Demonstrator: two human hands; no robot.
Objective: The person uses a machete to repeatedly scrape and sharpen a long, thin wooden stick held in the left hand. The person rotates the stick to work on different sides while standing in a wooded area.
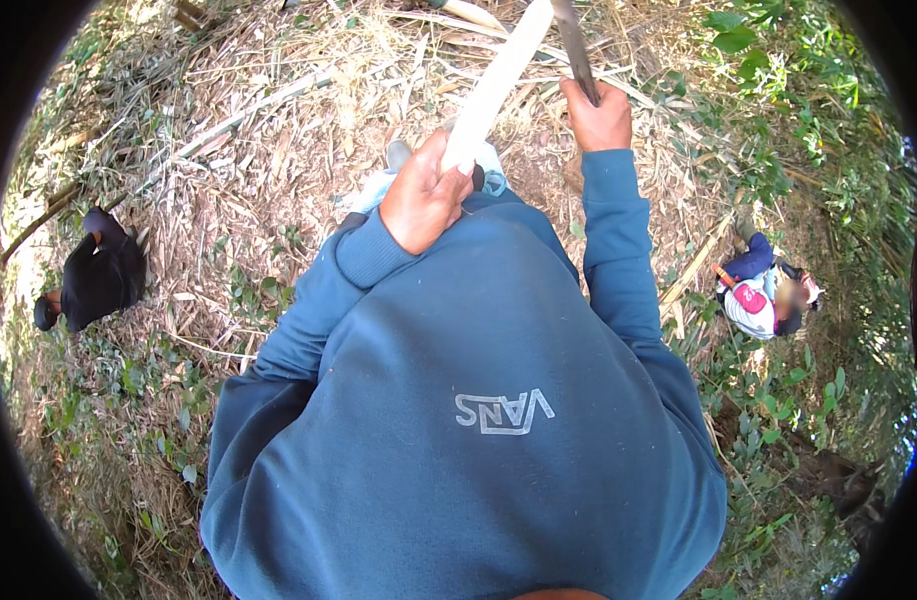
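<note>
My left hand (426,200) is closed around the lower end of a long, pale strip of split bamboo (501,85), close in front of my body. The strip slants up and to the right, and its far end reaches the top edge of the view. Farther right, my right hand (600,118) grips a machete (575,48) with a dark blade. Its handle is hidden in my fist. Near the top edge the blade lies right beside the strip; whether they touch I cannot tell.
Dry leaves and stalks litter the ground (309,150). A long green pole (241,117) lies at the upper left. One person in dark clothes (104,268) is at far left, another in a white and red top (754,303) at right. Green bushes (779,110) grow along the right.
</note>
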